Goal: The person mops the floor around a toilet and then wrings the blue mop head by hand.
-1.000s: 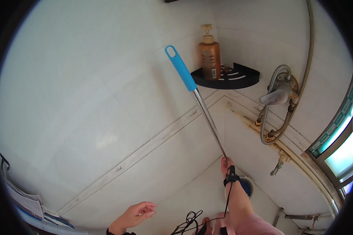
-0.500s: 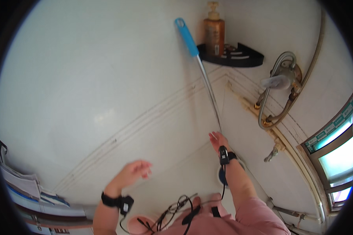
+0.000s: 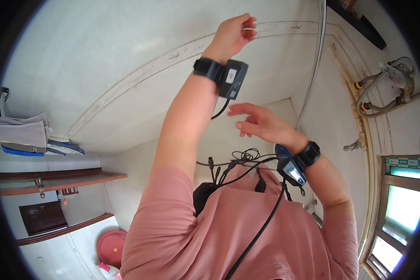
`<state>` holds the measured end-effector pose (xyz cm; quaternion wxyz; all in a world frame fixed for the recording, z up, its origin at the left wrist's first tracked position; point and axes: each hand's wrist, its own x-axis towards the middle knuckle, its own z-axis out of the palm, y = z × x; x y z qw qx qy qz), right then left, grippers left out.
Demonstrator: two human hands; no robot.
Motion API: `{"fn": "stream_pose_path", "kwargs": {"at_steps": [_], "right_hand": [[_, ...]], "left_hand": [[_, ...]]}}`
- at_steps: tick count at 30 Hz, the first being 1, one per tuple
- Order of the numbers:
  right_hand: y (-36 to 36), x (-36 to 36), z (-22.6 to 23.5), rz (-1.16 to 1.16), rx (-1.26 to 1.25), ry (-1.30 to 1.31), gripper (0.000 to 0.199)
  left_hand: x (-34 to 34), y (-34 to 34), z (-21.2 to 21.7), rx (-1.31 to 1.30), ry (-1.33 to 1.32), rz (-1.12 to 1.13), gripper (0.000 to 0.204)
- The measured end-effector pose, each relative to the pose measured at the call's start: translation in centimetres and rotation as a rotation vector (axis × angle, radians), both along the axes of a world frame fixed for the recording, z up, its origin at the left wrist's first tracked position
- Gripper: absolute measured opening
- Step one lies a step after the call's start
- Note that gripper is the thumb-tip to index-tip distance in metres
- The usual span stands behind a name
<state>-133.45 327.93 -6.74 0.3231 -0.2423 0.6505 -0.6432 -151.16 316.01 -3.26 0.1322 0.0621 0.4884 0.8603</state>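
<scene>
My left hand (image 3: pixel 234 38) is raised high in front of the wall, its fingers loosely curled and apart, with nothing visible in them. Lower and to the right, my right hand (image 3: pixel 261 123) has its fingers and thumb apart and holds nothing. Both wrists wear black straps with small boxes, and cables (image 3: pixel 219 172) hang in front of my pink shirt. A slim metal pole (image 3: pixel 318 56) stands right of both hands, touching neither; its top lies outside the picture. Behind my right wrist shows part of a dark blue thing (image 3: pixel 282 150), too covered to name.
A black corner shelf (image 3: pixel 359 25) is at upper right, with a shower mixer tap and hose (image 3: pixel 396 79) below it. A small tap (image 3: pixel 353 146) and pipe run along the right wall beside a window (image 3: pixel 406 200). Folded towels (image 3: pixel 25 133) hang at left, above a red basin (image 3: pixel 112 248).
My left hand has risen up and to the right. My right hand has moved away from the pole's lower part and turned leftward. The view has shifted, putting the blue handle out of sight.
</scene>
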Motion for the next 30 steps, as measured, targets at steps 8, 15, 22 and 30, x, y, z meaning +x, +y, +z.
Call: {"fn": "stream_pose_path", "kwargs": {"at_steps": [8,15,22,30], "right_hand": [[-3.7,0.6,3.3,0.145,-0.254,-0.044,0.019],[-3.3,1.3,8.7,0.233,-0.221,-0.006,0.020],[-2.8,2.4,11.2,0.346,-0.264,-0.116,0.020],[0.3,1.4,7.4,0.368,0.149,-0.024,0.019]], "left_hand": [[1.6,-0.9,9.2,-0.248,0.342,-0.113,0.020],[4.6,-5.6,10.9,-0.625,0.419,-0.040,0.022],[6.4,-6.3,1.1,-0.520,-0.063,-0.265,0.020],[12.6,-7.7,-7.3,-0.728,-0.193,-0.563,0.024]]}}
